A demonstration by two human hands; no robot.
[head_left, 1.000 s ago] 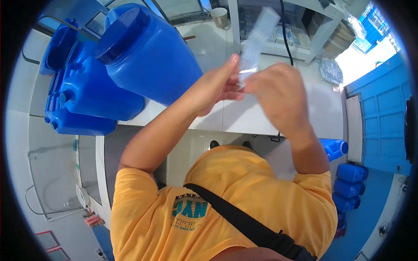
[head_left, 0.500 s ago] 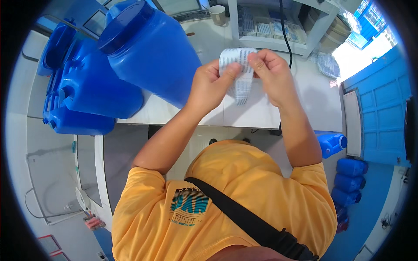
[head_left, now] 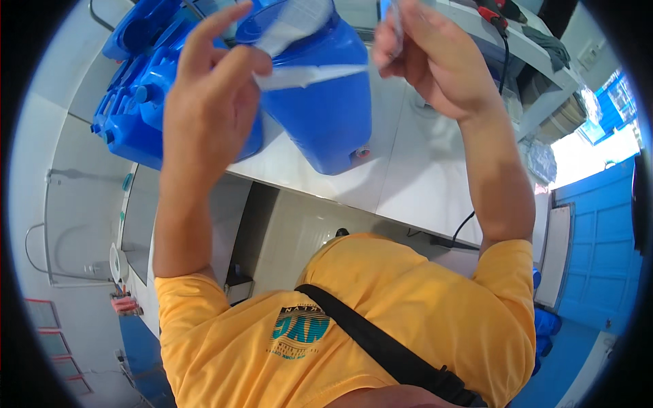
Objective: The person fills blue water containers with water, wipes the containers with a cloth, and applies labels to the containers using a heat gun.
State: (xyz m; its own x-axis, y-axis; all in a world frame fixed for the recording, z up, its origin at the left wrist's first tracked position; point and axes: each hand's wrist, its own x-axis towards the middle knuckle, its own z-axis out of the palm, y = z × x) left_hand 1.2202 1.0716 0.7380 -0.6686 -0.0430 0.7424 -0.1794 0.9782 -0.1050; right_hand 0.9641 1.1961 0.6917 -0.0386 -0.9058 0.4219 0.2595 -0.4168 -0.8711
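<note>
A large blue plastic container stands on the white counter, with a small fitting low on its side. In front of its upper part, a thin white printed label strip stretches out from my left hand, blurred by motion. My left thumb and bent fingers close on the strip's end, while one finger points up and away. A broader printed part of the strip curls above, over the container's mouth. My right hand, raised at the right, pinches a thin pale piece of the label material seen almost edge-on.
More blue jugs crowd the counter at the left. The white counter runs beneath my hands. At the right are a shelf unit, a black cable with a red-handled tool, and a blue door.
My hands have moved apart and farther up, the left one to the left. The folded strip they held together is stretched out and separated. My view has shifted, bringing the big container between my hands.
</note>
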